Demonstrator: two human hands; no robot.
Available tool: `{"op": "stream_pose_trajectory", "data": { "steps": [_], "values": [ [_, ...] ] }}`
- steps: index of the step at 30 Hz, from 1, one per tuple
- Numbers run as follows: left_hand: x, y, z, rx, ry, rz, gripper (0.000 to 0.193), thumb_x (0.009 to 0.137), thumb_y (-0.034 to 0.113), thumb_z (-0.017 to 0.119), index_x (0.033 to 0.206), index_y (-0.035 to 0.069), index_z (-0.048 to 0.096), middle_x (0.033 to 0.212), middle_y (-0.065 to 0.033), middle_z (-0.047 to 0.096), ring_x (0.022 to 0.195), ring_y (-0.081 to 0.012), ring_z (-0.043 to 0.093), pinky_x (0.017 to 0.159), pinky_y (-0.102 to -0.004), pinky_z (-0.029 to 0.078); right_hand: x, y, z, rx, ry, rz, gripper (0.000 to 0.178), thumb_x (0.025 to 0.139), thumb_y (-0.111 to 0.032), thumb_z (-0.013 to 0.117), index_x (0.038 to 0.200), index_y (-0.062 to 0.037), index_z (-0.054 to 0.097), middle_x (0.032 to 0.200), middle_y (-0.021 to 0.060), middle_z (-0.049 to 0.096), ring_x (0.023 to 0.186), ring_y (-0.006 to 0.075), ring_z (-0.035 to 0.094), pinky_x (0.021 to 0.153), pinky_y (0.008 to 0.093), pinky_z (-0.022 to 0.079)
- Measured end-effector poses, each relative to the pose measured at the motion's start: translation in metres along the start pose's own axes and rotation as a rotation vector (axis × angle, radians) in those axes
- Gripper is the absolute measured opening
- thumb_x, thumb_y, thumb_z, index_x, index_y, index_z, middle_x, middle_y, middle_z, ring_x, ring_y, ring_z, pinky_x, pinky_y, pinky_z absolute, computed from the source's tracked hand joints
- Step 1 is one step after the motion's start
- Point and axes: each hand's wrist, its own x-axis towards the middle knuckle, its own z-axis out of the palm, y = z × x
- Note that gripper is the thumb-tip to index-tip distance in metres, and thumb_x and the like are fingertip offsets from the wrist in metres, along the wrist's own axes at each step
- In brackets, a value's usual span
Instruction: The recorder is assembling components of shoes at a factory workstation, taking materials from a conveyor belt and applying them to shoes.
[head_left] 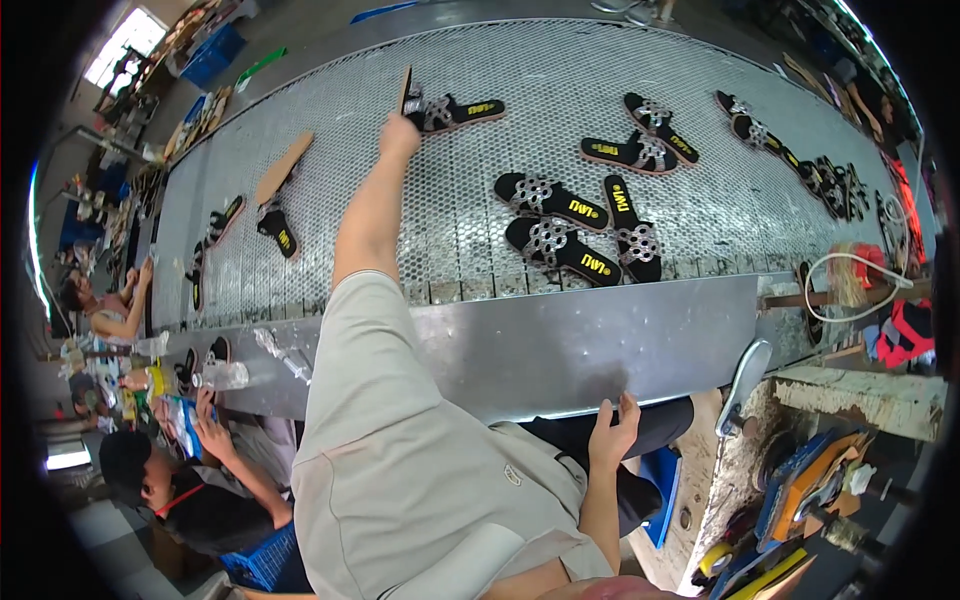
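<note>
My left hand [400,135] reaches far across the metal mesh conveyor belt [450,230], its arm in a beige sleeve. Its fingers are closed on the end of a black sandal [407,90] that stands tilted on its edge. A matching black sandal [462,111] with a silver woven strap lies flat right beside it. My right hand [614,432] rests near my body, fingers spread against the belt's smooth steel rim [560,345], and holds nothing.
Several more black sandals lie on the belt, two pairs in the middle [575,225] and others at the far right [655,135]. A tan sole [284,167] lies at the left. Other people [175,480] work at the left. A cluttered stone-topped bench [860,395] stands at the right.
</note>
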Motion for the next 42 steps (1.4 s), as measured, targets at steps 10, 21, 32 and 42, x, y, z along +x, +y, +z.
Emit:
{"op": "stream_pose_trajectory", "data": {
  "steps": [10,21,32,42],
  "values": [
    [-0.12,0.254,0.143,0.107,-0.437,0.456,0.055,0.096,0.018,0.052,0.151,0.017,0.056,0.14,-0.0328,0.061,0.127,-0.0489,0.062,0.107,-0.0543,0.051,0.006,0.003,-0.001,0.018,0.036,0.031,0.039,0.095,-0.01,0.074,0.127,0.0082,0.063,0.124,0.0244,0.069,0.117,0.0376,0.07,0.102,0.0427,0.055],
    [-0.261,0.456,0.168,-0.93,-0.494,0.794,0.061,0.094,0.012,0.06,0.152,-0.002,0.051,0.138,-0.025,0.067,0.122,-0.0384,0.066,0.104,-0.0441,0.05,0.047,0.017,-0.157,-0.318,0.693,0.03,0.045,0.09,-0.01,0.077,0.128,0.0062,0.06,0.124,0.0275,0.066,0.117,0.0477,0.061,0.104,0.0518,0.049],
    [-0.591,0.406,0.087,-1.32,-1.51,-0.026,0.012,0.093,0.014,0.068,0.102,0.007,0.065,0.084,-0.0047,0.066,0.076,-0.0178,0.067,0.066,-0.0341,0.053,0.179,0.126,-0.415,-1.012,1.199,0.392,0.086,0.081,-0.053,0.082,0.132,0.0112,0.055,0.12,0.029,0.067,0.133,0.0484,0.053,0.117,0.0588,0.035],
    [-0.699,0.328,0.032,-1.37,-1.589,0.111,0.04,0.1,0.04,0.072,0.114,0.004,0.063,0.098,-0.0081,0.069,0.087,-0.0156,0.065,0.079,-0.0354,0.055,0.069,0.076,-0.352,-0.459,1.053,0.394,0.084,0.088,-0.049,0.082,0.144,0.0045,0.049,0.132,0.0304,0.066,0.108,0.047,0.07,0.093,0.0511,0.056]
  ]
}}
